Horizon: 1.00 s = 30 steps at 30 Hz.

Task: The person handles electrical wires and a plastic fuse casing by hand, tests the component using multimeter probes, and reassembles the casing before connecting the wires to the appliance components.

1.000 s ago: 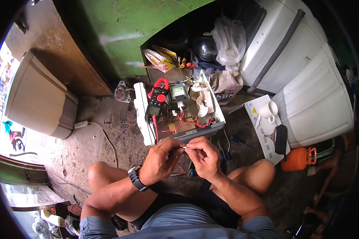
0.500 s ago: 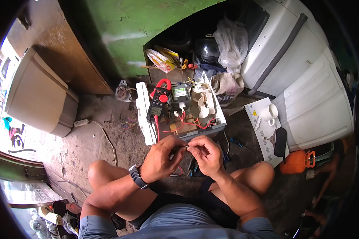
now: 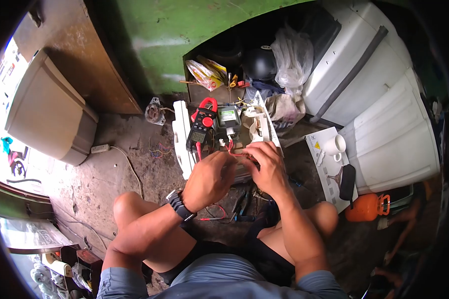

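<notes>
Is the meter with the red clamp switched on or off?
On: the meter shows digits on its display, too small to read surely.

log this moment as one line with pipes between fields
left hand: near red wires, hold unclear | right hand: at red wires, hold unclear | meter: beside labelled box | mug: on white panel

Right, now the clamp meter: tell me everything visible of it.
The clamp meter has a black, plastic-looking body, a red clamp at its far end, a round red dial and a grey screen; its digits are too blurred to read surely. A red plug meets its near end. It lies face up, slightly aslant, by the left wall of the white-sided box and left of a green-labelled unit. What supports it is hidden.
</notes>
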{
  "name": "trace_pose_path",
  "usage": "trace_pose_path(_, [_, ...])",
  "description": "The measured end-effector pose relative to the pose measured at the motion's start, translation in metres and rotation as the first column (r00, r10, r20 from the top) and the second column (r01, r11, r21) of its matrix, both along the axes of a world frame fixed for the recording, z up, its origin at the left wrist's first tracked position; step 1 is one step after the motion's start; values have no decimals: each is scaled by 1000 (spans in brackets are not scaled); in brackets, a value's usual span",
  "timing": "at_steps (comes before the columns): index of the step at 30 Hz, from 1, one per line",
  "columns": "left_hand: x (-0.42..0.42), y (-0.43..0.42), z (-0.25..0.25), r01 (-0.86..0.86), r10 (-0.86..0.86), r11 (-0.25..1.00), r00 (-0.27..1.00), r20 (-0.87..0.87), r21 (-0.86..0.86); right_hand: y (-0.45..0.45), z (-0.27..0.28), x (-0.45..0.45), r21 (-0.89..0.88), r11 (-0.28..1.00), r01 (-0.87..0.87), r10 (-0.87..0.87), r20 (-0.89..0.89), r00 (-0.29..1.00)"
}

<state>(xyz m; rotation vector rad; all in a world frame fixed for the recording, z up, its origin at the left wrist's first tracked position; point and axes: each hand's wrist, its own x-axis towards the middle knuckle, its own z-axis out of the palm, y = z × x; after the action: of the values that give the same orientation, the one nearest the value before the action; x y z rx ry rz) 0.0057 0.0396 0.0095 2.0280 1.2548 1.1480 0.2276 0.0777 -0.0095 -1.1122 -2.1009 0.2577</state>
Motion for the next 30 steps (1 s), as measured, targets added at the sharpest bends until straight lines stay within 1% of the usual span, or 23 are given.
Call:
trace_pose_path(2, [2,7,-2,-12,12,999,1000,-6,-39,5,-7,0,-21,1000,-22,22,15,1000])
trace_pose_path(4, [2,12,-3,-5,5,999,1000,-12,-46,4,-12,0,-10,1000,-30,29,-101,994])
trace_pose_path(7, [6,14,-6,7,-8,997,1000,-2,-78,-1,-11,6,-58,997,-54,45,-142,989])
trace_pose_path(12, [11,15,-7,18,-17,988,1000,11,-155,-4,-6,10,-46,997,-64,58,-130,990])
trace_pose_path(14, [14,15,-11,16,-17,992,1000,-6,-124,-4,-8,11,-58,996,-71,63,-139,988])
trace_pose_path(18, [16,14,-5,10,-12,988,1000,-10,-157,-4,-10,12,-43,997,-63,56,-139,989])
trace_pose_path(23, [17,13,-6,15,-19,996,999,-40,-84,-4,-10,13,-54,997,-59,52,-129,990])
trace_pose_path(30, [19,13,-9,-2,-1,996,999,-35,-87,-3,-12,13,-44,997,-67,61,-111,992])
